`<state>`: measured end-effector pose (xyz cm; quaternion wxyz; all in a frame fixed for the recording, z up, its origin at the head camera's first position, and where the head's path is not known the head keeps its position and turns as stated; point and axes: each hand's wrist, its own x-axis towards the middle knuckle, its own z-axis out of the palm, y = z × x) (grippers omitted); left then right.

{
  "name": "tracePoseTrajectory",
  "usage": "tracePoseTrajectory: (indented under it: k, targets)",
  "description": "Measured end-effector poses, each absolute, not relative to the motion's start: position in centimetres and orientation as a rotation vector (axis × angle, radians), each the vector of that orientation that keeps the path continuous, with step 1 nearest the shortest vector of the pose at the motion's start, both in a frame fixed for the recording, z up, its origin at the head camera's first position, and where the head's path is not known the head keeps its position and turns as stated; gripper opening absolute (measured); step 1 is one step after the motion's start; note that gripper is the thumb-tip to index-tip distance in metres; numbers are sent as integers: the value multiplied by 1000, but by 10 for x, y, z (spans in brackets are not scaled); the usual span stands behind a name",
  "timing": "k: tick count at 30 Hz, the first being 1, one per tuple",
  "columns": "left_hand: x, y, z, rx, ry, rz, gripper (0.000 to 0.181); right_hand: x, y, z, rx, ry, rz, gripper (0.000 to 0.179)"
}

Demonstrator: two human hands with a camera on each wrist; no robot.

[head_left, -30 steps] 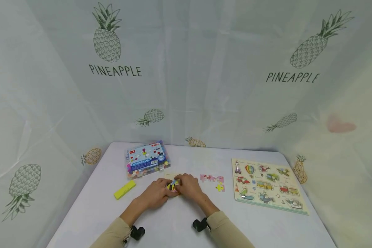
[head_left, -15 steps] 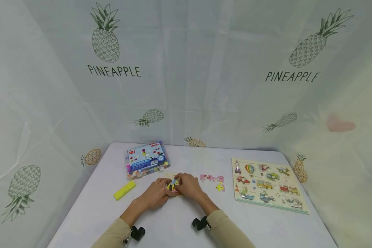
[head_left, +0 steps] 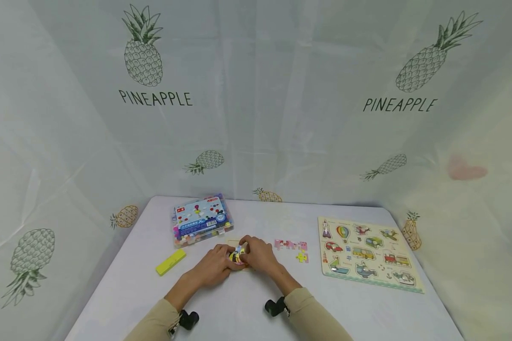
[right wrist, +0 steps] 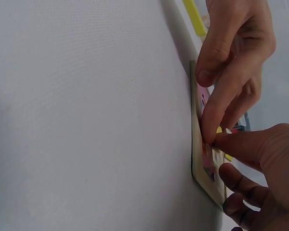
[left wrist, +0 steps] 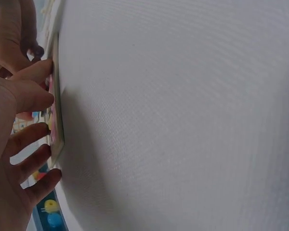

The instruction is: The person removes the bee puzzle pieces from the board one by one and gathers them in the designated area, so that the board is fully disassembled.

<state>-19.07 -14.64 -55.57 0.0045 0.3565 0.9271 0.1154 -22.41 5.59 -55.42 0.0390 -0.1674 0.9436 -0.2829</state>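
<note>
Between both hands lies a small wooden puzzle board (head_left: pixel 233 242) with a yellow-and-black striped picture (head_left: pixel 236 257). My left hand (head_left: pixel 214 266) rests at its left side, with fingers extended and fingertips touching the picture and the board's edge (left wrist: pixel 56 115). My right hand (head_left: pixel 260 256) comes from the right and pinches a small puzzle piece (head_left: pixel 241 249) over the picture, fingers bent. In the right wrist view, the right thumb and the left hand's fingertips meet close over the board (right wrist: pixel 196 149). The fingers hide much of the picture.
Loose pink puzzle pieces (head_left: pixel 290 245) and a yellow one (head_left: pixel 301 256) lie to the right. Farther right is a large vehicle puzzle board (head_left: pixel 345 255). A clear box of colourful beads (head_left: pixel 202 220) stands back left, with a yellow block (head_left: pixel 170 262) in front of it.
The right hand has lifted slightly at the knuckles, and a little more light blue shows between the fingers. The left hand stays nearly still; the head view has shifted slightly.
</note>
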Motion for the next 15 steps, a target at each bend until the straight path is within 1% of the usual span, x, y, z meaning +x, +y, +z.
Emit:
tracePoseTrajectory:
  k: [8,15]
  targets:
    - [-192,-150,-562,1122,2901,343,43,-225,56,-555,-511,2901,-905,29]
    - [-194,-154,-562,1087,2842,481,45,-226,57,-552,-527,2910,-963,22]
